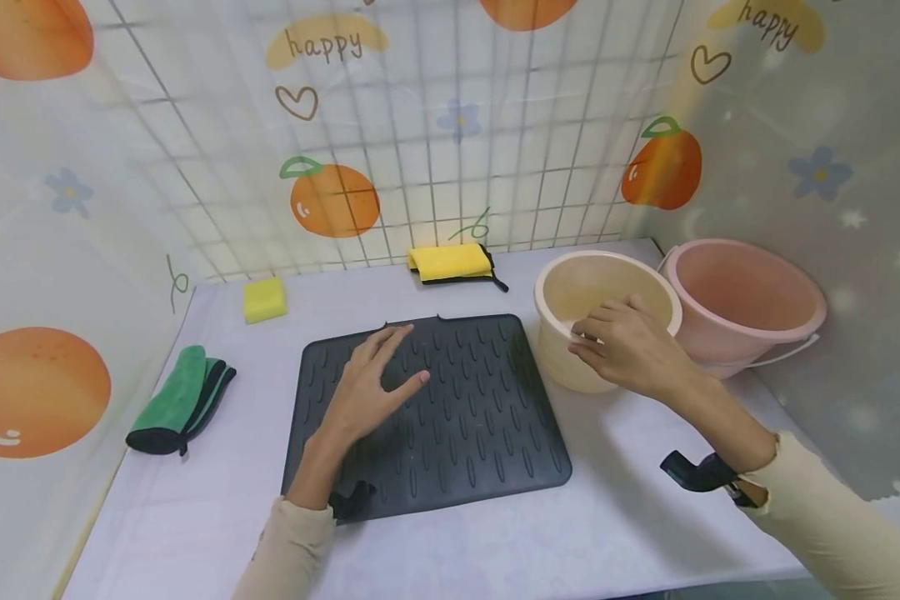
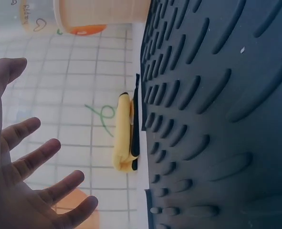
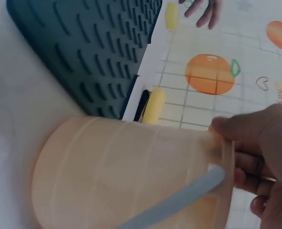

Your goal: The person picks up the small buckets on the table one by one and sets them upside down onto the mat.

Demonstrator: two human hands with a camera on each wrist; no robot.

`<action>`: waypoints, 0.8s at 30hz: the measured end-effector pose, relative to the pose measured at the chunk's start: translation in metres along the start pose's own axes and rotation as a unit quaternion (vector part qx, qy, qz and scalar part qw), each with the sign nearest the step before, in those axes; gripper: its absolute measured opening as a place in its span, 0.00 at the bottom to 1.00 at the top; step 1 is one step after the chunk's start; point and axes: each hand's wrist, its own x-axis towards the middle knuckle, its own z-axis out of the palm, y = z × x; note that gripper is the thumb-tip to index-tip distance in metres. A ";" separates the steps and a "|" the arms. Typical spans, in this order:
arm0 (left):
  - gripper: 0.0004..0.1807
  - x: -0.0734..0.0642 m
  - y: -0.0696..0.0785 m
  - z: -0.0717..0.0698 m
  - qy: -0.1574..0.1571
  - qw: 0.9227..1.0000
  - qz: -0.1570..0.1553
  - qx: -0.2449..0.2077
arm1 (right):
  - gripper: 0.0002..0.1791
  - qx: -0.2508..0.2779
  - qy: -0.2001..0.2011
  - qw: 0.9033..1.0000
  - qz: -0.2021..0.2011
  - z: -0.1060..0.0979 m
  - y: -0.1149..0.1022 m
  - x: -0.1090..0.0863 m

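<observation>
My right hand [image 1: 630, 346] is at the near rim of a cream plastic bucket [image 1: 570, 367]. In the right wrist view, the thumb lies on the outer side of the bucket [image 3: 121, 167] while curled fingers reach over the rim, gripping it. A grey handle [image 3: 179, 202] hangs down the bucket's side. My left hand [image 1: 371, 392] hovers over a dark ridged mat [image 1: 465, 425], fingers and thumb spread and holding nothing. The left wrist view shows that hand [image 2: 16, 176] apart from the mat [image 2: 217, 119].
Right of the cream bucket stands a pink bucket [image 1: 750, 325] with a white handle. A folded yellow cloth [image 1: 450, 262] lies behind the mat. At the left are a yellow sponge [image 1: 265, 300] and a rolled green cloth [image 1: 172, 400]. A printed curtain over a wire grid [image 1: 435, 150] backs the table.
</observation>
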 end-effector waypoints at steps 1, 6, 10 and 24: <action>0.41 0.000 0.000 0.001 -0.001 1.000 -0.001 -0.001 | 0.09 0.000 0.000 1.000 0.001 -0.001 -0.001 0.002; 0.41 -0.002 -0.002 0.002 -0.003 1.000 -0.006 -0.001 | 0.08 0.027 0.003 0.999 0.032 -0.011 -0.004 0.010; 0.41 -0.004 -0.003 0.001 -0.001 1.000 -0.008 -0.003 | 0.07 0.063 0.015 0.994 0.085 -0.023 -0.002 0.013; 0.42 -0.001 0.008 0.005 -0.006 0.998 -0.005 -0.064 | 0.09 0.166 0.067 0.950 0.254 -0.063 0.004 0.007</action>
